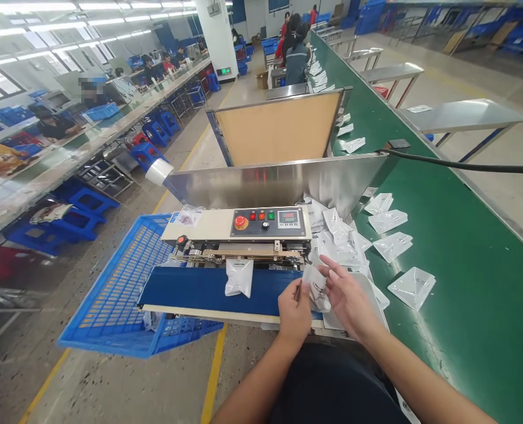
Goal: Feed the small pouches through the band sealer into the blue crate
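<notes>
My left hand (295,309) pinches the left edge of a small white plastic packet (316,287) at the right end of the sealing machine. My right hand (350,294) is at the packet's other side, fingers stretched out and apart; whether its thumb presses on the packet I cannot tell. Another white packet (239,278) hangs from the sealing slot over the blue conveyor belt (186,285). Above it, the band sealer (208,225) has a control panel with buttons, a knob and a lit display. A pile of similar packets (338,235) lies just beyond my hands.
A green conveyor (473,282) runs along my right, carrying several white packets (412,288). A blue plastic crate (106,294) stands under the machine's left end. Behind the machine rises a metal panel (261,185). A black cable (464,165) crosses above the green conveyor. People sit farther off.
</notes>
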`<act>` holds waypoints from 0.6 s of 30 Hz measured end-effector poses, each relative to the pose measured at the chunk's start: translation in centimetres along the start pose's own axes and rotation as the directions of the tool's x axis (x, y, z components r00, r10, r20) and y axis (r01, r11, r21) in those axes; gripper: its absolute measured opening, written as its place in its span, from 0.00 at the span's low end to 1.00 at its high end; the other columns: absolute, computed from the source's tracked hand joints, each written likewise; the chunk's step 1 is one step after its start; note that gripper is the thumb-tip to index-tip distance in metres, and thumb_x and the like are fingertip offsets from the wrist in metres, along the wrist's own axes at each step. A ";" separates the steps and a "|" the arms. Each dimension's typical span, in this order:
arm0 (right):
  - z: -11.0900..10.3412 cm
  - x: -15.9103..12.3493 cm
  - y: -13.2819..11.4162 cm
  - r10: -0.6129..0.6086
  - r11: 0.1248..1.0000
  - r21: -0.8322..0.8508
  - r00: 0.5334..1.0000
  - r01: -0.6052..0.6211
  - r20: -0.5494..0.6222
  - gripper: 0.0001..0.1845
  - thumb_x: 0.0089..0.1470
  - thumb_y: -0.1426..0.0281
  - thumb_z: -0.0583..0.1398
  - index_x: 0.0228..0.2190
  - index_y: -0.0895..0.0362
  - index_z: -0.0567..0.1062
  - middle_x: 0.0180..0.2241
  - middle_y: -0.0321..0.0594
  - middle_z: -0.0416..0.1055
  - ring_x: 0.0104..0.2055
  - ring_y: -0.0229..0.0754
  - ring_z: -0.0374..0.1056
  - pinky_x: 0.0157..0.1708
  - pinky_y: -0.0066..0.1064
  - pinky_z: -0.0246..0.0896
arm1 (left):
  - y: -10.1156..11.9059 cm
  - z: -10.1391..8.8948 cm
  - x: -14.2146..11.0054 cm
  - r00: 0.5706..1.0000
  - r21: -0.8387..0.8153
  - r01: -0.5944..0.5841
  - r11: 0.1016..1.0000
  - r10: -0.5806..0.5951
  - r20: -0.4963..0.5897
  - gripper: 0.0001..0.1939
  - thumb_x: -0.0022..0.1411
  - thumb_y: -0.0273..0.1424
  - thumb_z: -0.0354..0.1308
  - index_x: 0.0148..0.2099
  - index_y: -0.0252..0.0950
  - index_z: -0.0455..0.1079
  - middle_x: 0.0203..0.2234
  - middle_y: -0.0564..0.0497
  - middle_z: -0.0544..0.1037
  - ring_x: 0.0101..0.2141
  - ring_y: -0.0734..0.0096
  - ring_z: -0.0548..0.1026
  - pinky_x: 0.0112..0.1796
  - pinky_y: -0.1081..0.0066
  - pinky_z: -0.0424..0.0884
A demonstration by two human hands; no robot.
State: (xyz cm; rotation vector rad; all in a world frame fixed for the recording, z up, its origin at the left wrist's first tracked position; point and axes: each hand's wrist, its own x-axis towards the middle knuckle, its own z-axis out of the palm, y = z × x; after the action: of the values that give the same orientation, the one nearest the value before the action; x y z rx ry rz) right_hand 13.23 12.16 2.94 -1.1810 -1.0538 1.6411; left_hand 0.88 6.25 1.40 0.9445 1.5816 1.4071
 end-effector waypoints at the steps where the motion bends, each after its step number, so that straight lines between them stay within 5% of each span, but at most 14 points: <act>1: -0.5 -0.1 -0.1 -0.008 1.000 -0.004 1.000 0.008 -0.017 0.38 0.58 0.43 0.67 0.62 0.48 0.77 0.57 0.48 0.80 0.56 0.53 0.77 0.53 0.40 0.75 | -0.1 0.0 0.3 0.999 -0.024 0.019 1.000 -0.019 -0.034 0.26 0.74 0.51 0.58 0.46 0.33 0.84 0.37 0.41 0.86 0.37 0.58 0.80 0.40 0.67 0.75; 7: -3.9 -0.5 1.0 -0.002 0.960 -0.279 1.000 0.003 0.005 0.31 0.49 0.40 0.72 0.36 0.56 0.86 0.36 0.47 0.83 0.38 0.51 0.77 0.40 0.37 0.75 | -1.4 -0.1 1.2 0.995 -0.143 0.089 0.986 -0.082 0.054 0.27 0.67 0.54 0.66 0.42 0.32 0.85 0.33 0.42 0.85 0.32 0.63 0.79 0.35 0.70 0.73; 12: -5.6 2.1 3.2 0.182 0.965 -0.143 0.956 -0.218 -0.230 0.29 0.40 0.44 0.76 0.26 0.57 0.82 0.22 0.39 0.74 0.24 0.40 0.67 0.26 0.32 0.67 | -4.3 1.9 3.5 0.910 -0.217 0.390 0.895 -0.411 -0.059 0.27 0.53 0.52 0.74 0.33 0.29 0.84 0.23 0.46 0.80 0.24 0.69 0.73 0.27 0.71 0.68; 18: -3.1 5.6 4.1 0.294 0.944 -0.084 0.927 -0.320 -0.234 0.17 0.45 0.57 0.76 0.23 0.57 0.82 0.21 0.37 0.72 0.23 0.37 0.65 0.26 0.29 0.69 | -5.9 0.7 6.5 0.865 -0.291 0.422 0.859 -0.477 -0.154 0.26 0.45 0.48 0.79 0.33 0.28 0.84 0.24 0.44 0.81 0.25 0.67 0.75 0.28 0.70 0.69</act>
State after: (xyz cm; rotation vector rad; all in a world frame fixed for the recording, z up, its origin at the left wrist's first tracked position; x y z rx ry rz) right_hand 14.46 16.71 -3.02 -1.6361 -0.8686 1.6502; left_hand -1.20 11.84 -5.04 0.2406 1.6061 1.3555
